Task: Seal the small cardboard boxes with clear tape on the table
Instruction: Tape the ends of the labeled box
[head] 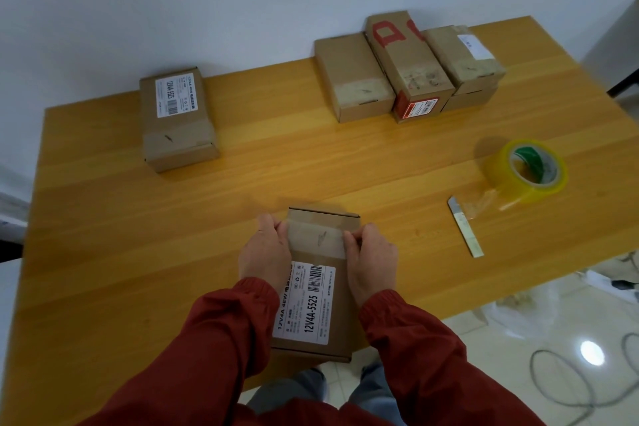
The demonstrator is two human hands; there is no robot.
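Observation:
A small cardboard box [320,287] with a white label lies near the table's front edge, a strip of clear tape [316,239] across its far end. My left hand [264,249] grips the box's left side, thumb on the tape's left end. My right hand [371,259] holds the right side, thumb pressing the tape's right end. A roll of clear yellowish tape [525,171] stands at the right, with a loose tail lying toward a bare cutter blade [465,226].
A taped labelled box [178,117] sits at the back left. Several more boxes [408,66] are packed together at the back right of the wooden table [138,235]. The floor to the right holds cables and plastic bags.

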